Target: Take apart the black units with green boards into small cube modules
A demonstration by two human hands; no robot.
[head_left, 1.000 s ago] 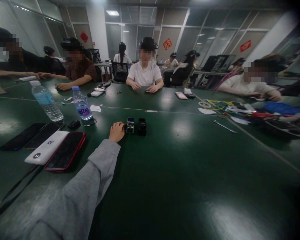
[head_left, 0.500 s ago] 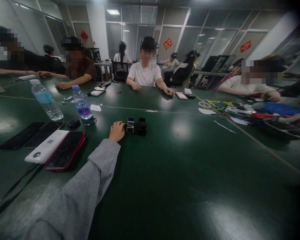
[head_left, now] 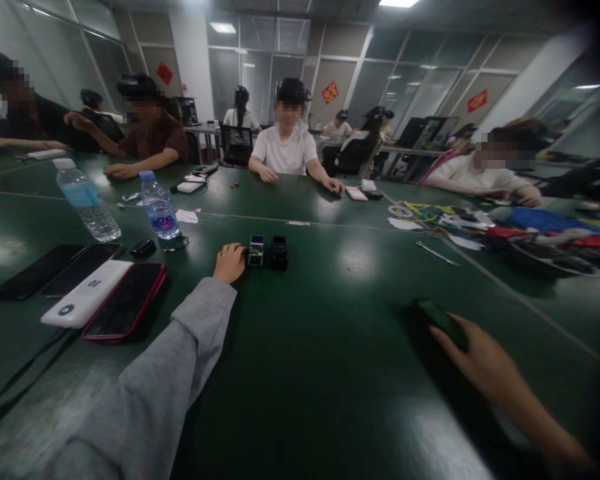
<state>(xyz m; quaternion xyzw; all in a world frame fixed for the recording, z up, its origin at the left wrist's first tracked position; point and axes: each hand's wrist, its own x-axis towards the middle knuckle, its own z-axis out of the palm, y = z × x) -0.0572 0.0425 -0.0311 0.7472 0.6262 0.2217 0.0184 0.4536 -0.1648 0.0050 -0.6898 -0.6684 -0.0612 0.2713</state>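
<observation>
And here we are, our left hand (head_left: 230, 263) near the centre of the frame, fingers curled at the left edge of a little circuit board (head_left: 256, 250); the fingertips are hidden, so we can't tell whether they pinch it or just rest there. Close by on its right, well within the middle of the picture, sits an open-looking black box (head_left: 279, 253). Over at the lower right, our right hand (head_left: 485, 353) is clamped on a long dark object (head_left: 443, 323), thumb on the near side, fingers over the far side, all a bit blurred!

How will these handle? The board looks light, stiff and rather fragile, so we'd want it by its side edges, clear of the parts on its face. The box looks light and rigid, likely smooth plastic, best taken by its outer walls. The dark object seems firm, perhaps slippery, with some weight to it, we'd guess; across its middle is our spot, thumb and fingers on opposite long sides, squeeze steady and gentle
</observation>
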